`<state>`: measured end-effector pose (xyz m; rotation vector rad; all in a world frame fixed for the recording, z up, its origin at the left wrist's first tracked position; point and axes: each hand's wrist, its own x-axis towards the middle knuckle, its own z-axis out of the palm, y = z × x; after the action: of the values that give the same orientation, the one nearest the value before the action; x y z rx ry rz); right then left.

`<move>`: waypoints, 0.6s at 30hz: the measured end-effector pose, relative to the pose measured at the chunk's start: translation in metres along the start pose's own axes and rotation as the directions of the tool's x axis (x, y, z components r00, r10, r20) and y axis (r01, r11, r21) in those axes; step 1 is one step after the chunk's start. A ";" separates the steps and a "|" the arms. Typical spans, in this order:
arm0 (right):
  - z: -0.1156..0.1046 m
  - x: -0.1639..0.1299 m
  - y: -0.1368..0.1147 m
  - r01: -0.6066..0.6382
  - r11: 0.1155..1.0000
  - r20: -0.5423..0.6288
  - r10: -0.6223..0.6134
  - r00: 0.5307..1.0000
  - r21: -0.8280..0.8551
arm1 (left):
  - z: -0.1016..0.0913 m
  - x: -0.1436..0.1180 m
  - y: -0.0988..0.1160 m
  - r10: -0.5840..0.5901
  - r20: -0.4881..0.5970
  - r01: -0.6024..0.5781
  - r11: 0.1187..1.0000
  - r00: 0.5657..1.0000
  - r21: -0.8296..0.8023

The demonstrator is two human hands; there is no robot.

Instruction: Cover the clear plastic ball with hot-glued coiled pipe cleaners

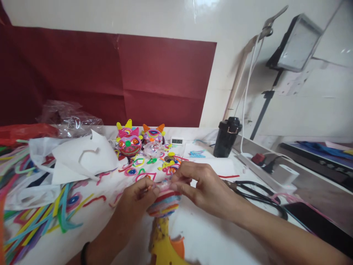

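A round ball (165,204) wrapped in bands of red, blue, yellow and pink fuzzy stems is between my two hands, its upper part pale and clear-looking. My left hand (139,200) is closed, thumb and fingers pinching the ball's upper left edge. From the other side, my right hand (200,184) presses its thumb and fingertips together at the top right of the ball. Any small piece between the fingertips is too blurred to make out. Just below the ball, a yellow tool with an orange part, which looks like a glue gun (165,248), points toward it.
Loose fuzzy stems (41,217) and white cut paper (85,158) cover the left side. Behind are finished animal-face balls (129,143), a small digital clock (177,141) and a black bottle (226,138). To the right lie black-handled scissors (256,193), a phone (320,224) and a power strip (264,173).
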<state>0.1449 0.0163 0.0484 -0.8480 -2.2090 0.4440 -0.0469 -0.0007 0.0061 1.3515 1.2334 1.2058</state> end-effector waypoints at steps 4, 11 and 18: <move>0.002 0.000 0.001 0.012 1.000 -0.022 -0.012 1.000 -0.026 | 0.001 0.001 -0.001 -0.011 0.012 0.012 0.999 1.000 -0.039; 0.004 -0.001 -0.002 0.026 0.998 -0.035 -0.028 0.999 -0.055 | 0.000 0.000 -0.006 0.007 0.033 -0.005 0.998 0.999 -0.058; 0.005 -0.001 0.000 0.148 0.988 -0.071 -0.151 0.986 -0.054 | 0.003 -0.003 0.000 -0.005 -0.028 0.003 0.998 1.000 -0.066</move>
<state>0.1420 0.0153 0.0444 -0.7062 -2.2030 0.2831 -0.0442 -0.0035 0.0056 1.2871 1.2048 1.2563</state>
